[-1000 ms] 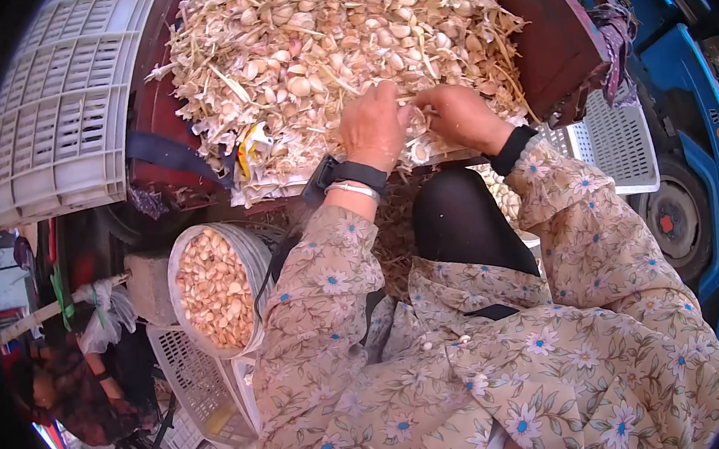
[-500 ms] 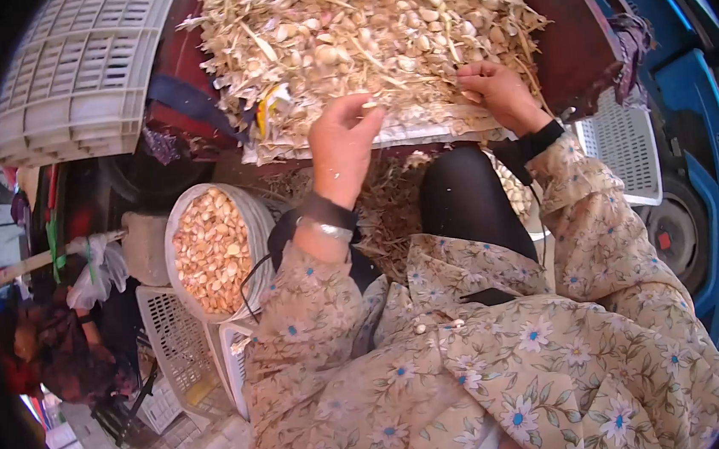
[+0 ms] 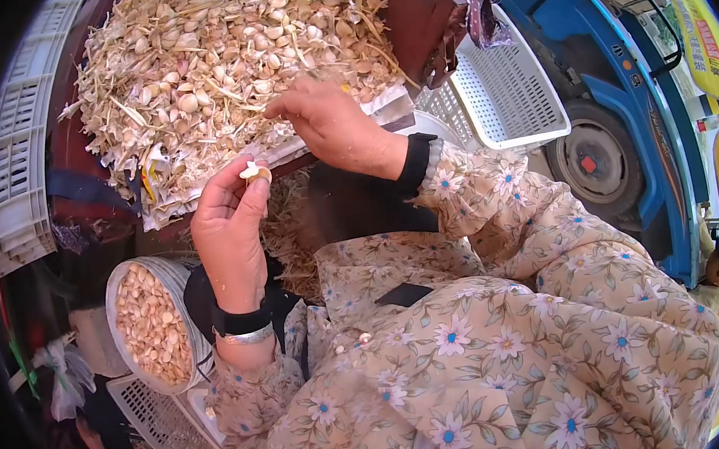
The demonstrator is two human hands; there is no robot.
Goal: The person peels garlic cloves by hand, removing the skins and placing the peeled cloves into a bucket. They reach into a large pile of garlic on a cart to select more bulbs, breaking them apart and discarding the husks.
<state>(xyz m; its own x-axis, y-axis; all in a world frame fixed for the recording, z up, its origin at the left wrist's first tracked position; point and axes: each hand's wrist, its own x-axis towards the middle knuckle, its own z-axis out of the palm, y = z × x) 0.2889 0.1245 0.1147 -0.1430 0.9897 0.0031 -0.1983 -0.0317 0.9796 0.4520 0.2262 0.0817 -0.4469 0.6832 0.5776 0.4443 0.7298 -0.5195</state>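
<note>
My left hand (image 3: 233, 227) is closed, with a pale garlic clove (image 3: 255, 173) pinched between thumb and fingertips near the front edge of the heap. To its right, my right hand (image 3: 338, 128) hovers over the near side of the garlic pile (image 3: 217, 57), palm down. Its fingers reach left, loosely bent and apart, slightly blurred, and nothing shows in them. Loose cloves, dry skins and stalks make up the pile. Below and left of my left hand stands a white bucket (image 3: 115, 301) full of garlic cloves (image 3: 153, 324).
A white plastic basket (image 3: 519, 95) lies at the right beside a blue vehicle (image 3: 653, 156). Grey crates (image 3: 22, 126) stand at the left edge, and another crate (image 3: 159, 426) sits below the bucket. A person's arm (image 3: 96, 444) shows at lower left.
The view has swung right. My left hand has come back from the heap's edge and turned, its clove now plainly showing. My right hand has moved closer to my left, its fingers loosened.
</note>
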